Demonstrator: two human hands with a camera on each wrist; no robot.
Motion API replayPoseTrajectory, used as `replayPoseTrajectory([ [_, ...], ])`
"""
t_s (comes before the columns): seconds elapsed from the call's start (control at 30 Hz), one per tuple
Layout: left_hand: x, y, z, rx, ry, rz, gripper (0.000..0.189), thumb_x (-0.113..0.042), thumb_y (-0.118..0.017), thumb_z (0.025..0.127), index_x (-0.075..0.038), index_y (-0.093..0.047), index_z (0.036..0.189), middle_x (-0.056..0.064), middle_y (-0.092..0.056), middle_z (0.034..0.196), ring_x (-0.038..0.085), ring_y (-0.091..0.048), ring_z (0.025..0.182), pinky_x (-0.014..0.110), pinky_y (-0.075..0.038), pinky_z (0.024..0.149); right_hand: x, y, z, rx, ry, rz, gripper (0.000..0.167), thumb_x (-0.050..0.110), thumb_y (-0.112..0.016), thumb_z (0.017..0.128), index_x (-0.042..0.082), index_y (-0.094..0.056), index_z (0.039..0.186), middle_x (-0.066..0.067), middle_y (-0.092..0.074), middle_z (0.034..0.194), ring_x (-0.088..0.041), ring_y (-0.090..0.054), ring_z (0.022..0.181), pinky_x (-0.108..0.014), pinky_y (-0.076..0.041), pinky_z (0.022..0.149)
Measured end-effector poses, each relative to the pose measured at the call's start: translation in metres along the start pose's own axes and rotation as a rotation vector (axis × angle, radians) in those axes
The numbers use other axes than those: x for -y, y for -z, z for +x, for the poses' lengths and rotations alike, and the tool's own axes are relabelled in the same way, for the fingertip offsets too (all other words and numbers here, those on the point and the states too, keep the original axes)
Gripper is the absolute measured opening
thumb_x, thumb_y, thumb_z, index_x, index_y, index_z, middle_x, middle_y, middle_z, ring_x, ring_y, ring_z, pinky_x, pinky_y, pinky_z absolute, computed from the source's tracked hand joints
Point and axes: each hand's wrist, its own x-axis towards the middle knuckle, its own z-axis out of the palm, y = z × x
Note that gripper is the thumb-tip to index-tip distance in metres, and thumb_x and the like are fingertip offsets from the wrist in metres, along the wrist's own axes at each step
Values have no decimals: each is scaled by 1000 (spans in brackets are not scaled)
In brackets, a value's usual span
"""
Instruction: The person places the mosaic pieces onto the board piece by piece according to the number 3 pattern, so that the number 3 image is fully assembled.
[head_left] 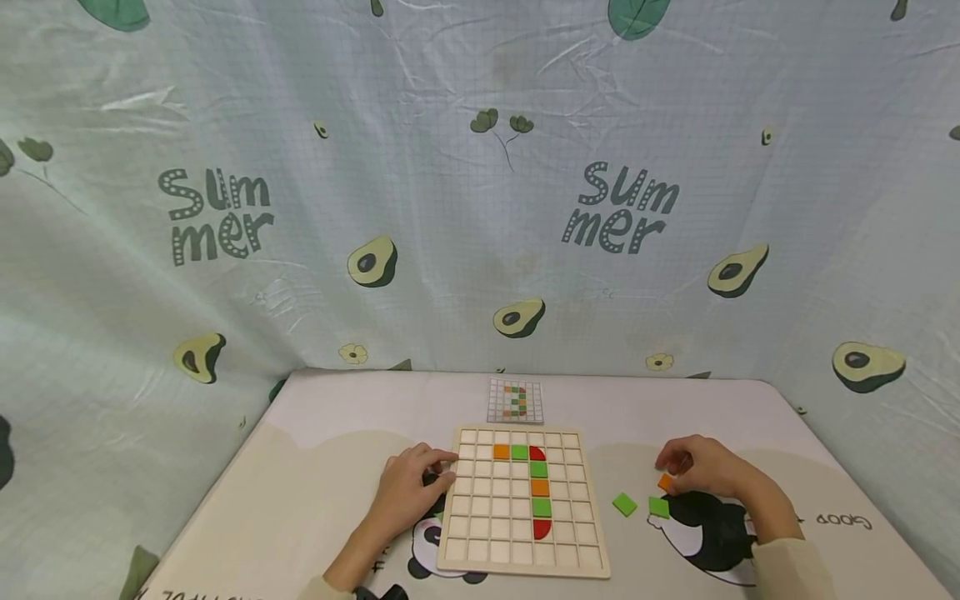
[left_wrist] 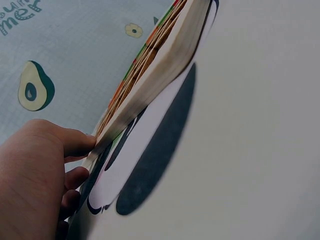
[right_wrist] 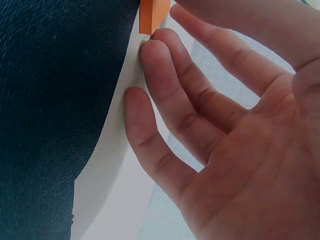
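Observation:
A light wooden grid board (head_left: 481,506) lies before me with orange, green and red tiles in some cells. My left hand (head_left: 407,490) is at the board's left side, its thumb and forefinger tips against the edge. In the left wrist view the thumb (left_wrist: 79,142) meets the board's rim (left_wrist: 145,95). My right hand (head_left: 705,467), to the right of the board, has thumb and fingertips round an orange square tile (head_left: 664,482). The right wrist view shows that tile (right_wrist: 154,16) at the fingertips, its upper part cut off; the other fingers curve loosely.
Two green square tiles, one nearer the board (head_left: 625,504) and one by the right hand (head_left: 659,507), lie on the printed tablecloth (head_left: 315,467). Behind the board lies a small pattern card (head_left: 514,402) with a coloured figure. A printed curtain (head_left: 450,208) hangs behind the table.

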Motion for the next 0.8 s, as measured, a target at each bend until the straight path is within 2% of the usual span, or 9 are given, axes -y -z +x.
replayPoseTrajectory([
  [0.17,0,0,0,3,3,-1,19,-28,-77,89,-27,-79,108,-16,-58,81,3,-53,78,30,-31,72,-1,-1,0,20,7,15,26,7,-82,76,4,-72,100,-4,-66,89,-17,-57,82,-28,-49,69],
  [0.53,0,-1,1,-4,-4,1,19,-29,-77,89,-26,-79,108,-15,-60,81,3,-54,78,30,-32,73,5,0,-1,31,-5,27,27,7,-83,77,3,-71,101,-5,-68,92,-19,-59,85,-29,-51,72],
  [0.8,-1,1,0,-1,-6,3,19,-28,-77,89,-26,-79,107,-16,-58,80,2,-52,77,29,-31,72,2,-4,-2,38,9,59,28,3,-82,75,2,-70,100,-5,-64,87,-18,-54,80,-27,-48,68],
])
